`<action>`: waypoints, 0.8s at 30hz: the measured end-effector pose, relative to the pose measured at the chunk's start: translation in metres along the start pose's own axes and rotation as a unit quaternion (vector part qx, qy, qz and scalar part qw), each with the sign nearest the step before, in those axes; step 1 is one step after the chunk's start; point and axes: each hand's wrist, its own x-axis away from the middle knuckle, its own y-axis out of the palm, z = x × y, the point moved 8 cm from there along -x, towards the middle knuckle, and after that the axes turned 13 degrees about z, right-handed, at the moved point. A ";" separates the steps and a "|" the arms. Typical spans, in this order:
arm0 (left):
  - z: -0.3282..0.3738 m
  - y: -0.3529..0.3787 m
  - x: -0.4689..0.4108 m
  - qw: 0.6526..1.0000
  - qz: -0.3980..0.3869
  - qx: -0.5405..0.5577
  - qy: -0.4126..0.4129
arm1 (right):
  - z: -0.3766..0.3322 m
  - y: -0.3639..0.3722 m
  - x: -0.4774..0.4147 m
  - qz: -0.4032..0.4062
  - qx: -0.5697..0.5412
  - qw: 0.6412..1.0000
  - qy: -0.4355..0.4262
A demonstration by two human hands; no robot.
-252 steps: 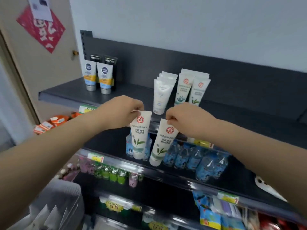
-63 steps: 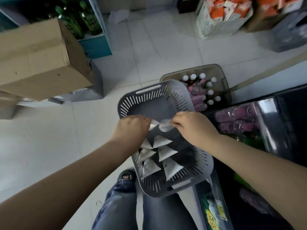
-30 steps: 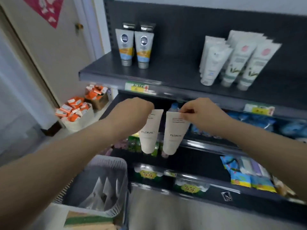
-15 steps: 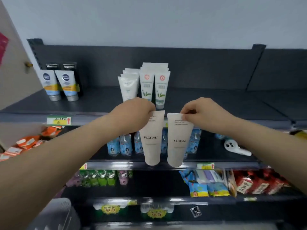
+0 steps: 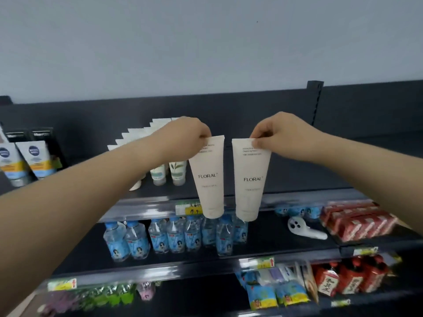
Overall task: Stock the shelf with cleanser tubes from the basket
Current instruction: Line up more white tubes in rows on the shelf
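1 view only, from a wide-angle camera on the person's head. It faces the shelving head-on from slightly above the top shelf. Bare wall fills the upper third of the frame, and the lower shelves with bottles are seen from above. The lens bows the shelf edges toward the frame's sides. Both forearms enter from the lower corners and meet mid-frame. There the left hand pinches the left tube and the right hand pinches the right tube. The camera stands near: with arms outstretched, the hands hang just before the top shelf's front edge.
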 end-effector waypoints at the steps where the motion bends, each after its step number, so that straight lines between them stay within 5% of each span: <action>1: -0.001 0.000 -0.011 1.000 0.000 0.000 0.002 | 0.005 -0.002 -0.009 0.005 -0.002 1.000 0.003; 24: -0.104 0.085 -0.222 1.000 -0.028 -0.010 -0.001 | 0.086 0.084 -0.234 0.004 0.030 1.000 0.001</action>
